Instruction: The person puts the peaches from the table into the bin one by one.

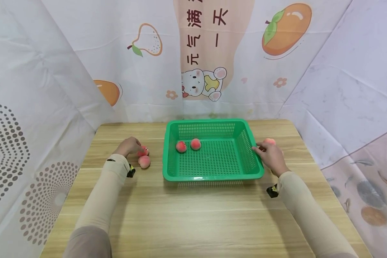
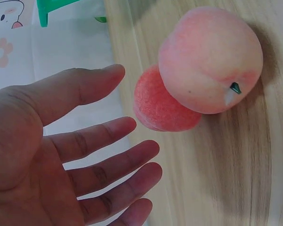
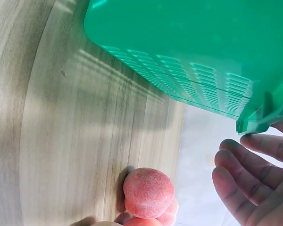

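A green plastic basket (image 1: 213, 175) stands mid-table with two peaches (image 1: 181, 146) (image 1: 195, 144) on its floor. My left hand (image 1: 130, 146) hovers left of the basket, open with fingers spread (image 2: 132, 127), just short of two peaches on the wood. One is pale pink (image 2: 210, 59) (image 1: 144, 162); the redder one (image 2: 162, 103) (image 1: 144, 151) lies against it. My right hand (image 1: 268, 154) sits at the basket's right rim (image 3: 247, 125), fingers (image 3: 236, 174) relaxed and holding nothing. Another peach (image 1: 270, 141) (image 3: 148, 190) lies on the table just beyond that hand.
The wooden table (image 1: 193, 215) is fenced by white printed cloth on the left, back and right. Bare wood stretches in front of the basket toward me. In the right wrist view, a further peach shows partly beneath the red one.
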`<state>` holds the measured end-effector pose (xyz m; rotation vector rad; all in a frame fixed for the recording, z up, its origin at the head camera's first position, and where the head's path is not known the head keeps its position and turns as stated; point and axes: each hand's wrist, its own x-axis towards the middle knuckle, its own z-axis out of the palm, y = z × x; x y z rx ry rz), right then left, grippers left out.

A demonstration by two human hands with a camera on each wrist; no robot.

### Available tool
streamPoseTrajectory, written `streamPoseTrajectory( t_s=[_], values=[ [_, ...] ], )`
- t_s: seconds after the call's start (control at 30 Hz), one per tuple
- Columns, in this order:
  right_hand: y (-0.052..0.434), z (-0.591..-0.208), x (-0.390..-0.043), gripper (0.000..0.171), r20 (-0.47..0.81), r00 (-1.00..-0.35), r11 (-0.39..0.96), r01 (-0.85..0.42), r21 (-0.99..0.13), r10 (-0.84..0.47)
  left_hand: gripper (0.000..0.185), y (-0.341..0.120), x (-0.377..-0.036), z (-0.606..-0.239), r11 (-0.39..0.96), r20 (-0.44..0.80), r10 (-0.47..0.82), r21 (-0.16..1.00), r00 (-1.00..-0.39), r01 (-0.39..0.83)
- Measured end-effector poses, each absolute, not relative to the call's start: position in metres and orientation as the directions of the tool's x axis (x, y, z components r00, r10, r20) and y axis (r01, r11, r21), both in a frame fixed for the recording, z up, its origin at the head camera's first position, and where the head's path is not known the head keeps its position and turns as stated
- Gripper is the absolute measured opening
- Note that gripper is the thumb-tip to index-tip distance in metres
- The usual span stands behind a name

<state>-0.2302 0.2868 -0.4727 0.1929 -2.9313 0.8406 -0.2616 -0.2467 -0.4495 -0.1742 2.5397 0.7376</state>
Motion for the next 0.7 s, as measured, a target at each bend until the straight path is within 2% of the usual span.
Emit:
streamPoseTrajectory(
  t_s=[0.2,0.4,0.7],
  values=[
    [0.287,-0.472,-0.231,0.042,0.113,-0.989,0.842,-0.14,-0.52,-0.095,0.047,-0.247,-0.261,-0.453,0.845,-0.503,0.003,0.463,-0.864,-0.267],
    [0.287,-0.47,-0.232,0.041,0.11,-0.99,0.841,-0.131,-0.525,-0.086,0.051,-0.245,-0.262,-0.457,0.862,-0.452,-0.006,0.45,-0.892,-0.233],
    [0.286,-0.469,-0.23,0.043,0.089,-0.993,0.839,-0.118,-0.532,-0.083,0.049,-0.242,-0.258,-0.466,0.822,-0.431,-0.038,0.499,-0.901,-0.273]
  ],
)
